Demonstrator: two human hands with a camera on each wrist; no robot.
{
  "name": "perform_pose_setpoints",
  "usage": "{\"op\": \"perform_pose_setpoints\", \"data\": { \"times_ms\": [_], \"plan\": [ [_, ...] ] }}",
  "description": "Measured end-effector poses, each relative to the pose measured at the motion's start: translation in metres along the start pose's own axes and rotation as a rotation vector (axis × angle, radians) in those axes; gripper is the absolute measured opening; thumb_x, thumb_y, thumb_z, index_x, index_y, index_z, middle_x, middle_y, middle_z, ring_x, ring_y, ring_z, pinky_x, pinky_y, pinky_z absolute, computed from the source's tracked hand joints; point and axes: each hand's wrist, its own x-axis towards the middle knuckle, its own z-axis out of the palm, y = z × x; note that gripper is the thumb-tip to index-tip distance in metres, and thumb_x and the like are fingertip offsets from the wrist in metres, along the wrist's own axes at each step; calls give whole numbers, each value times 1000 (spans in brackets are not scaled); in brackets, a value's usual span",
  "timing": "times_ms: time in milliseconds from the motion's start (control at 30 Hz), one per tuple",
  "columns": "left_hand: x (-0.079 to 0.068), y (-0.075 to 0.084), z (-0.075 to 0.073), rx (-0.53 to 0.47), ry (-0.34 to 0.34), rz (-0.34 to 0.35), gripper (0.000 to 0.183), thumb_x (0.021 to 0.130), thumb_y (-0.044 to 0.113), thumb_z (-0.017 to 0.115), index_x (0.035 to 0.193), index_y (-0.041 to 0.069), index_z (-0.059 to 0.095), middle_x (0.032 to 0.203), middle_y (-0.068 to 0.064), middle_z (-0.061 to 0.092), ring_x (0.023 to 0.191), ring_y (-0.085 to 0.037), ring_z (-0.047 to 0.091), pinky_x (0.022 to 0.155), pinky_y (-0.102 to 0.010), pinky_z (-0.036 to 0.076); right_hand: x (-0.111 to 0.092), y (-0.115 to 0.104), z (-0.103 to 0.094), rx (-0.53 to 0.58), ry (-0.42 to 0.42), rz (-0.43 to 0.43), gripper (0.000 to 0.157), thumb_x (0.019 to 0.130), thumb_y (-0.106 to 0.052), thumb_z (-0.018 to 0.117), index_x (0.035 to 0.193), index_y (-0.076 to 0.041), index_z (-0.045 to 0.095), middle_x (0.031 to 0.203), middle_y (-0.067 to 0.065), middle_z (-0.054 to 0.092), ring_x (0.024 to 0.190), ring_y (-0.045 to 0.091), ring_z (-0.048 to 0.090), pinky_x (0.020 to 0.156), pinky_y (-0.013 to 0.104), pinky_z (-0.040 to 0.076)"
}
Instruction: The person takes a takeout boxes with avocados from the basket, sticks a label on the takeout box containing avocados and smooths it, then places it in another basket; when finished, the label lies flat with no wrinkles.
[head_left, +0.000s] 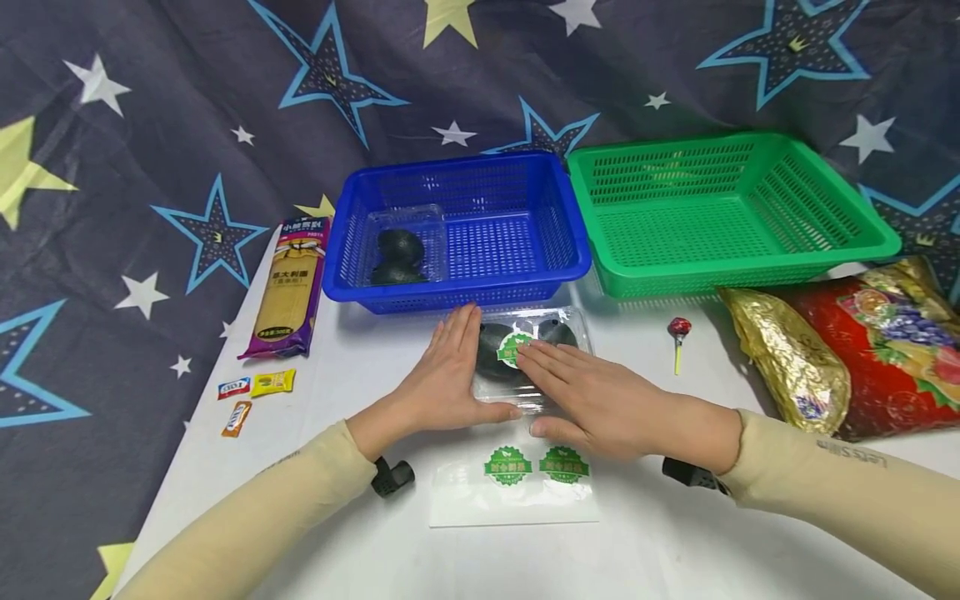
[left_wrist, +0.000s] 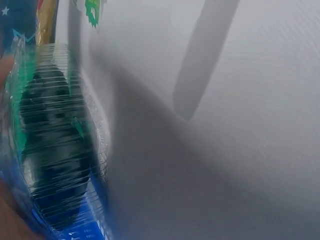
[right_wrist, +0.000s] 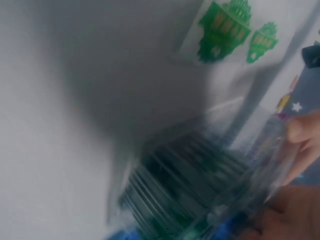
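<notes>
A clear plastic box (head_left: pixel 579 323) with two dark avocados (head_left: pixel 557 332) inside lies on the white table, lid up. On its lid is a round green sticker (head_left: pixel 511 352). My left hand (head_left: pixel 444 377) rests along the box's left side, fingers straight and thumb stretched toward its front edge. Straight fingers of my right hand (head_left: pixel 600 397) press on the lid at the sticker's right edge. The ribbed side of the box (left_wrist: pixel 55 145) fills the left of the left wrist view. Nearer me lies a white sheet (head_left: pixel 517 506) bearing two green stickers (head_left: pixel 507 467).
Behind stand a blue basket (head_left: pixel 457 295), holding another clear box (head_left: pixel 433 229) of avocados, and a green basket (head_left: pixel 735 283). Left are a pasta pack (head_left: pixel 288 287) and several small wrapped candies (head_left: pixel 273 382). A lollipop (head_left: pixel 678 328) and a large red-gold bag (head_left: pixel 855 358) lie right.
</notes>
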Motion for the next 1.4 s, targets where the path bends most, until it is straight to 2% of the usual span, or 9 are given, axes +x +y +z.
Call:
{"op": "perform_pose_setpoints", "data": {
  "times_ms": [200,367,667,833,1133,1300,1400],
  "plan": [
    [1,0,0,14,-19,-4,128,71,77,58,150,-4,-1,158,-21,0,145,-34,0,116,-46,3,23,5,-4,36,-52,10,74,100,-54,32,148,2,27,155,16,25,143,30,21,115,44,21],
    [0,0,-1,22,-30,-20,128,71,76,60,151,-3,-1,158,-20,0,145,-34,0,116,-45,4,32,5,-5,35,-65,13,76,99,-55,30,148,2,26,155,17,22,143,31,19,115,45,20],
    [-1,2,-2,35,-31,-29,129,71,79,57,150,-4,-1,158,-22,1,145,-33,0,116,-44,3,15,-5,-6,62,-97,-45,76,99,-56,29,149,1,23,156,15,18,144,28,15,115,44,19],
    [0,2,-2,25,-24,-17,129,70,79,58,150,-5,-1,158,-22,1,145,-34,0,116,-43,3,10,2,-7,72,-88,-61,73,100,-53,32,150,-1,23,156,13,20,144,25,18,115,43,20],
    [0,2,-2,27,-11,-15,130,70,80,57,150,-5,0,157,-22,3,145,-34,2,116,-44,4,12,18,-9,45,-87,13,71,100,-52,32,150,-3,24,156,10,22,143,23,20,115,41,20],
    [1,2,-2,34,-10,-14,130,69,80,57,150,-5,1,157,-22,3,145,-35,3,116,-45,5,15,7,-7,25,-83,38,74,100,-54,31,149,0,25,155,14,22,143,27,19,115,43,21],
    [1,2,-2,30,-32,-17,131,69,79,59,150,-5,-1,157,-22,0,145,-35,1,116,-45,3,22,-7,-7,43,-99,90,79,98,-59,25,148,2,25,155,17,22,143,30,18,114,45,21]
  ]
}}
